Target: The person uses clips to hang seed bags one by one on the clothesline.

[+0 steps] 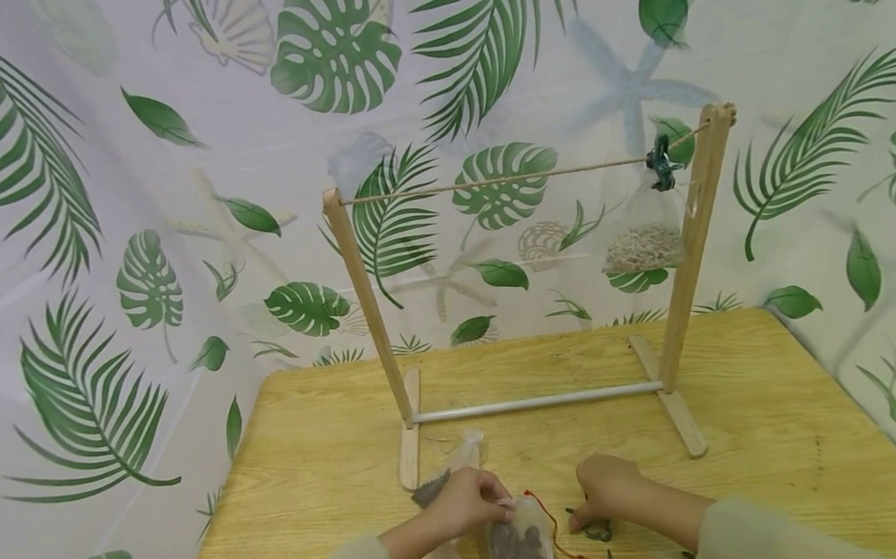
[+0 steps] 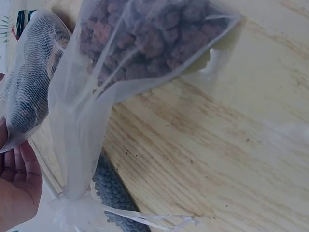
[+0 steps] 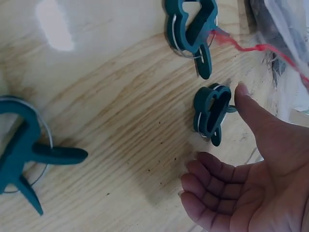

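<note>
My left hand (image 1: 492, 500) pinches the gathered top of a sheer mesh bag (image 1: 522, 550) filled with brown pieces (image 2: 145, 38), which lies on the wooden table (image 1: 751, 393). A second mesh bag (image 2: 29, 87) lies beside it, and my left palm (image 2: 17, 186) shows at the frame edge. My right hand (image 3: 219, 145) hovers open just above the table, its thumb tip touching a small green spring clip (image 3: 211, 113). A second green clip (image 3: 190, 29) lies just beyond, next to a red string (image 3: 260, 48). A third clip (image 3: 24, 150) lies farther off.
A wooden rack (image 1: 681, 265) with a twine line (image 1: 497, 180) stands mid-table. From the line's right end a mesh bag of pale pieces (image 1: 645, 246) hangs by a green clip (image 1: 660, 168). A leaf-print curtain (image 1: 120, 215) backs the table. A dark grey mat (image 2: 113, 193) lies under the bags.
</note>
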`<state>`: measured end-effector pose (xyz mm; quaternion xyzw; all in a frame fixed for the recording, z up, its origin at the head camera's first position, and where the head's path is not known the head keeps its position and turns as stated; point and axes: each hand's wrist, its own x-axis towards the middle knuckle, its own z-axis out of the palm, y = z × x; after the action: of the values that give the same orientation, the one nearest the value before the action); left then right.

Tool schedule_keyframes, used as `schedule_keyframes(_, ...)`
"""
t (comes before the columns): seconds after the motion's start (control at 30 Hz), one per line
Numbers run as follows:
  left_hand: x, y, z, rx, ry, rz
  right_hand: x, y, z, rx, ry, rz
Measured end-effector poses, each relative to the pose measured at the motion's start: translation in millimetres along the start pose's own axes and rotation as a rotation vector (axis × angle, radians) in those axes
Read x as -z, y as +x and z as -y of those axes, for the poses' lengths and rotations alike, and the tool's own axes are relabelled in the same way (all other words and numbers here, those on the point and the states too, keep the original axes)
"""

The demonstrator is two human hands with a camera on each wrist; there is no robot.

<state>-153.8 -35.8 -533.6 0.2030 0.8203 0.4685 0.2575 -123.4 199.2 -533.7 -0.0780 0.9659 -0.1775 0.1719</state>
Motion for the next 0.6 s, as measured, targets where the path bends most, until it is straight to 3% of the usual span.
schedule_keyframes(0.1, -0.5, -2.8, -1.0, -0.018, -0.037, -0.01, -3, 3, 0, -0.014, -0.01, 0.01)
schedule_keyframes(0.27, -3.6, -3.7, -1.0, -0.103, -0.103, -0.037, -5, 8, -2, 0.001, 0.033, 0.014)
schedule_keyframes(0.47, -3.7, -3.3, 1.0, -0.203, -0.073, -0.118, -5, 14, -4, 0.096, 0.043, -0.018)
schedule_keyframes(0.6, -2.9, -6.3, -1.6, -0.259, -0.049, -0.128, -6, 16, -6, 0.135, 0.011, -0.059)
